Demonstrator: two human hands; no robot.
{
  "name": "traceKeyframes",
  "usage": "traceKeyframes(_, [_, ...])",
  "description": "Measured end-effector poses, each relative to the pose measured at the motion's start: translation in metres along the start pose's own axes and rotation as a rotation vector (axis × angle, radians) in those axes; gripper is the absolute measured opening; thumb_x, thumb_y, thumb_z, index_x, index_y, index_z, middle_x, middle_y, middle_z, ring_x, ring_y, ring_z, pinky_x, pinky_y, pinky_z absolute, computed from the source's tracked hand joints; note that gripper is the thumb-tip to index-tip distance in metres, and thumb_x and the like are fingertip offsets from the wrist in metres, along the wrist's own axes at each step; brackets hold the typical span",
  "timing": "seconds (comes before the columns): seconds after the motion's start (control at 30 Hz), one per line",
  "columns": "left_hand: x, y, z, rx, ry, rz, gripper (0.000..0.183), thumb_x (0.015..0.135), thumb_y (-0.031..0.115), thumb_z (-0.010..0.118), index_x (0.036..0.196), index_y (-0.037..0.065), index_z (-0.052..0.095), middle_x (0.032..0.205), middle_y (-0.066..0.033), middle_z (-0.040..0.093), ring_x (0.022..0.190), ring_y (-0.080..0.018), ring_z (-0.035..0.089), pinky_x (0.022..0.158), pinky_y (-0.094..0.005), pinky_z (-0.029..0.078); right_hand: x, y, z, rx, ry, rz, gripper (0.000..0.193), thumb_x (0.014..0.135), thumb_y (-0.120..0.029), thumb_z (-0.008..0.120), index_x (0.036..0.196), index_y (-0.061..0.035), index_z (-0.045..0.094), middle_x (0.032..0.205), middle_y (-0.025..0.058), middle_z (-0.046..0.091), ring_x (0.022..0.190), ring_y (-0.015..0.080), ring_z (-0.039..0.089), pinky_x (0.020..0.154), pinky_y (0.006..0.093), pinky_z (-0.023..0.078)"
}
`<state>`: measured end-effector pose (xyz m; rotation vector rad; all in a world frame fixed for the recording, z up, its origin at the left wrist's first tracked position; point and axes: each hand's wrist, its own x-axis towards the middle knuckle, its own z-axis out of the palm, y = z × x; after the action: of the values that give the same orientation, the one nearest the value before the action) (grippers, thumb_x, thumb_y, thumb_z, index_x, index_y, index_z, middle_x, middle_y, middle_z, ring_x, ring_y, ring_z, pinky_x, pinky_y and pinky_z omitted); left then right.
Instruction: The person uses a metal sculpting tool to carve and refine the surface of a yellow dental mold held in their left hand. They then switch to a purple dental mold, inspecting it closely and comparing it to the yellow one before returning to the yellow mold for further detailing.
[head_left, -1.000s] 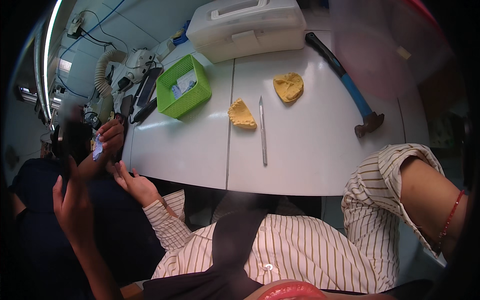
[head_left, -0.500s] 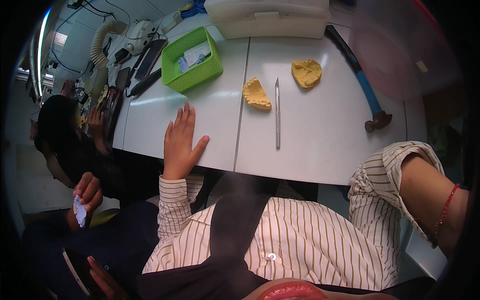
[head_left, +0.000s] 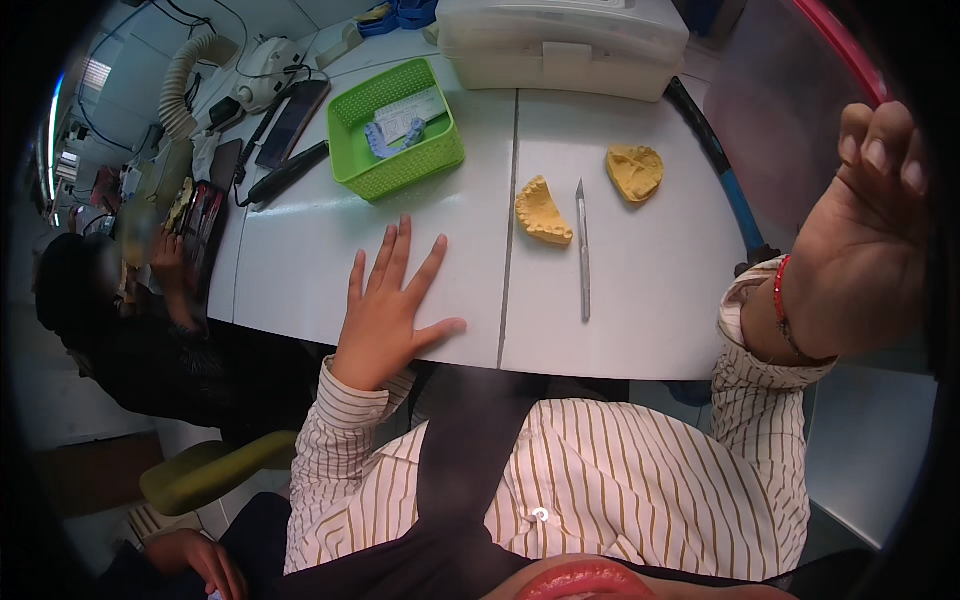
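Note:
My left hand (head_left: 388, 305) lies flat on the white table (head_left: 640, 310) near its front edge, fingers spread, holding nothing. My right hand (head_left: 860, 235) is raised at the right, close to the camera, fingers curled loosely with nothing visible in them. Between the hands lie a yellow dental cast (head_left: 542, 211), a thin metal knife (head_left: 583, 250) beside it, and a second yellow cast (head_left: 635, 171) farther back.
A green basket (head_left: 398, 130) with a bluish dental piece and a card stands at the back left. A white plastic case (head_left: 565, 42) sits at the back, a blue-handled hammer (head_left: 715, 170) along the right edge. Another person (head_left: 110, 300) sits at the left.
My left hand has come up from below the table and settled flat on its front edge. My right arm has lifted toward the camera. The view has shifted closer to the table.

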<state>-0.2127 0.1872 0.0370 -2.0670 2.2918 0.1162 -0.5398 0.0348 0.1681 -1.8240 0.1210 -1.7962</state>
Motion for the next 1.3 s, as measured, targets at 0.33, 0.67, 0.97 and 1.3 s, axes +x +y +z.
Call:
traceKeyframes(0.33, [0.057, 0.018, -0.03, 0.104, -0.049, 0.158, 0.097, 0.071, 0.065, 0.063, 0.14, 0.004, 0.032, 0.136, -0.0174, 0.042, 0.124, -0.0321, 0.043, 0.103, -0.0495, 0.03, -0.096, 0.059, 0.066, -0.93, -0.958, 0.752, 0.026, 0.085, -0.017, 0.061, 0.104, -0.0038, 0.049, 0.073, 0.01, 0.062, 0.064, 0.0228, 0.064, 0.055, 0.0348, 0.049])
traceKeyframes(0.67, [0.125, 0.04, -0.003, -0.278, 0.205, 0.348, 0.065, 0.067, 0.04, 0.079, 0.111, -0.001, 0.054, 0.1, -0.0135, 0.055, 0.094, -0.0298, 0.056, 0.083, -0.0367, 0.046, -0.145, 0.057, 0.08, -1.076, -0.932, 0.486, 0.041, 0.081, -0.008, 0.057, 0.119, -0.0008, 0.045, 0.093, 0.0121, 0.056, 0.08, 0.024, 0.06, 0.062, 0.0355, 0.053])
traceKeyframes(0.97, [0.125, 0.018, -0.014, -1.149, -0.091, 0.214, 0.073, 0.066, 0.012, 0.083, 0.127, 0.004, 0.045, 0.12, -0.0076, 0.051, 0.111, -0.0193, 0.053, 0.097, -0.0322, 0.042, -0.114, 0.06, 0.055, -0.528, -0.554, 0.807, 0.011, 0.082, -0.001, 0.049, 0.09, -0.0016, 0.056, 0.077, 0.009, 0.05, 0.07, 0.0169, 0.053, 0.067, 0.0303, 0.049])
traceKeyframes(1.3, [0.12, 0.019, -0.022, -1.462, -0.445, 0.42, 0.088, 0.059, 0.012, 0.085, 0.135, 0.003, 0.042, 0.13, -0.0084, 0.048, 0.121, -0.0177, 0.045, 0.104, -0.0304, 0.036, -0.124, 0.052, 0.054, 0.092, -0.146, 0.812, 0.021, 0.089, -0.017, 0.059, 0.103, -0.0035, 0.05, 0.08, 0.0025, 0.047, 0.072, 0.0099, 0.051, 0.072, 0.025, 0.049])
